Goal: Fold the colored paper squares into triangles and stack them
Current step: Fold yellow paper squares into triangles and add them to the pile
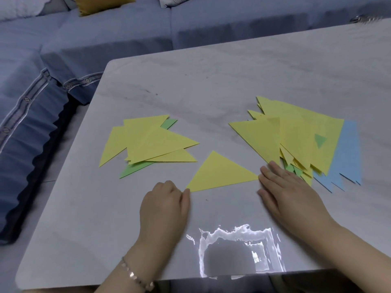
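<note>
Yellow triangle (220, 174) lying flat on the table (211, 81), between the two hands.

Nearest, a bright glare patch (232, 250) sits on the table's front edge, and a bracelet (137, 279) circles the left wrist. The left hand (165, 208) has its fingers curled, thumb tip touching the triangle's left corner; whether it pinches the paper cannot be told. The right hand (292, 193) lies flat with straight fingers, holding nothing, fingertips at the triangle's right corner and at the near edge of the right pile (296, 134), yellow pieces over green and blue paper (347, 149). Left of the triangle lies the left pile (152, 144), yellow triangles over green ones. Beyond the table runs a blue sofa (105, 39) with a yellow cushion (101, 3).
</note>
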Demonstrator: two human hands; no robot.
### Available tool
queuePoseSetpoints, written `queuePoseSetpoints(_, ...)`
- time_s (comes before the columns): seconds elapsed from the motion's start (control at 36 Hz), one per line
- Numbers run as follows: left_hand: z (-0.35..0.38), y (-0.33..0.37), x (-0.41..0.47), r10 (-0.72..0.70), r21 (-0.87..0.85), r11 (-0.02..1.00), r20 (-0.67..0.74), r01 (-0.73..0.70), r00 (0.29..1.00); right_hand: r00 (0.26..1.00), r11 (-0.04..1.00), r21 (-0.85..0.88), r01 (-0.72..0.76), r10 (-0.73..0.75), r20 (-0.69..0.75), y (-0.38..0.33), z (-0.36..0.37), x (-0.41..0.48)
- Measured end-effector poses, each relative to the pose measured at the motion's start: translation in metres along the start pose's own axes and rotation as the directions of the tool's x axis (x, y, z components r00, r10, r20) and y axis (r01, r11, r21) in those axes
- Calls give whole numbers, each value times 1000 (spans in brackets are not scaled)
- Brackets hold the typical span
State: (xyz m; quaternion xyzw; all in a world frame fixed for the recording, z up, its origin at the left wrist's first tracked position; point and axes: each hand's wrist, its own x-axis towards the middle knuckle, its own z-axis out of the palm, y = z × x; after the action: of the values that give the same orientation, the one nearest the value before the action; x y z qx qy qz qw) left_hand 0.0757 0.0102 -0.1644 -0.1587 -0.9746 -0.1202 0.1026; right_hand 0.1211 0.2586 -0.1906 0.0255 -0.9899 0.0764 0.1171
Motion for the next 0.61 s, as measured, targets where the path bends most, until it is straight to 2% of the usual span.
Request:
queuePoseSetpoints(0.06, -5, 7, 12, -232, -53, 970, 112, 239, 966, 1000, 1000, 8, 5, -5, 3, -1, 0, 1)
queuePoseSetpoints(0.08, -5, 9, 18, -318, -113, 935, 155, 337, 935, 1000, 1000, 13, 6, -6, 4, -2, -1, 1)
queuePoseSetpoints(0.11, -2, 11, 22, -349, -156, 914, 172, 375, 921, 1000, 1000, 16, 7, -7, 9, -3, -2, 1)
queuePoseSetpoints(0.25, 6, 27, 37, -284, -141, 924, 363, 354, 887, 1000, 1000, 29, 1, 0, -21, -4, -5, 4)
queuePoseSetpoints(0.33, 6, 27, 44, -280, -236, 890, 394, 390, 875, 999, 999, 35, -23, 24, -25, -4, -7, 7)
queuePoseSetpoints(0.44, 2, 21, 49, -209, -357, 873, 341, 332, 917, 998, 998, 46, -34, 36, -44, -4, -14, 21)
queuePoseSetpoints(0.53, -10, 12, 56, -163, -489, 841, 178, 231, 970, 994, 994, 80, -75, 80, -71, -4, -19, 36)
queuePoseSetpoints(0.61, -32, -1, 67, -204, -577, 796, 32, 185, 978, 991, 989, 88, -115, 120, -52, -4, -16, 55)
